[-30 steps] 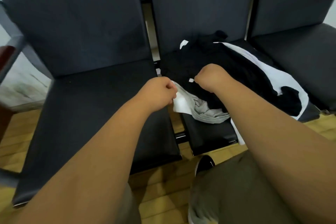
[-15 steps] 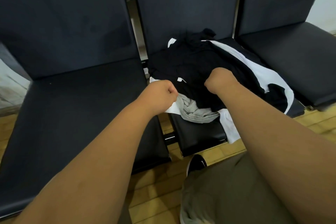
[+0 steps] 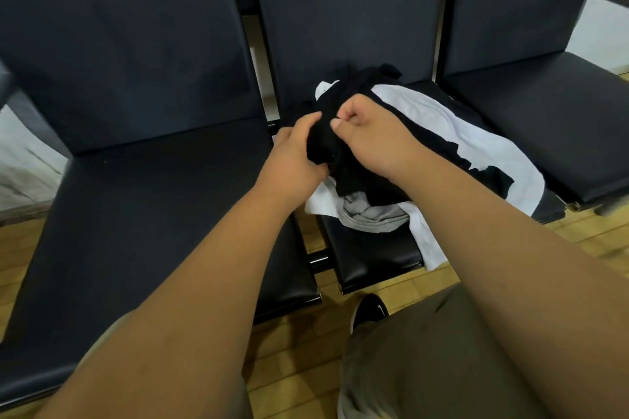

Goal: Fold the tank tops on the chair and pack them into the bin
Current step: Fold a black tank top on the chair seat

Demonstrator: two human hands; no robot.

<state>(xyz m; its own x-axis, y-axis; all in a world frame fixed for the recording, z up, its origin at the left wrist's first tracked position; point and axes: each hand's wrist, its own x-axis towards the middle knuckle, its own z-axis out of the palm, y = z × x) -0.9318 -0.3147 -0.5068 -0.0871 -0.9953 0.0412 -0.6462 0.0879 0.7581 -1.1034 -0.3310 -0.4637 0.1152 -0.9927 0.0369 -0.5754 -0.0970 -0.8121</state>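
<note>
Chairs (image 3: 347, 27) stand in a row, and the middle seat's heap (image 3: 418, 112) of black, white and grey tops hangs over the front edge, so a pull on one tangled piece could drag the others to the floor. The black top (image 3: 323, 143) is bunched between the hands just above the heap's left side, the left hand (image 3: 292, 160) and right hand (image 3: 371, 133) both clenched on its cloth; no bin shows.

Count: 3 chairs (image 3: 146, 214), 2 hands (image 3: 292, 160) (image 3: 371, 136), 1 shoe (image 3: 369, 311); black, white and grey tops (image 3: 425, 119) heaped, number not resolvable.
</note>
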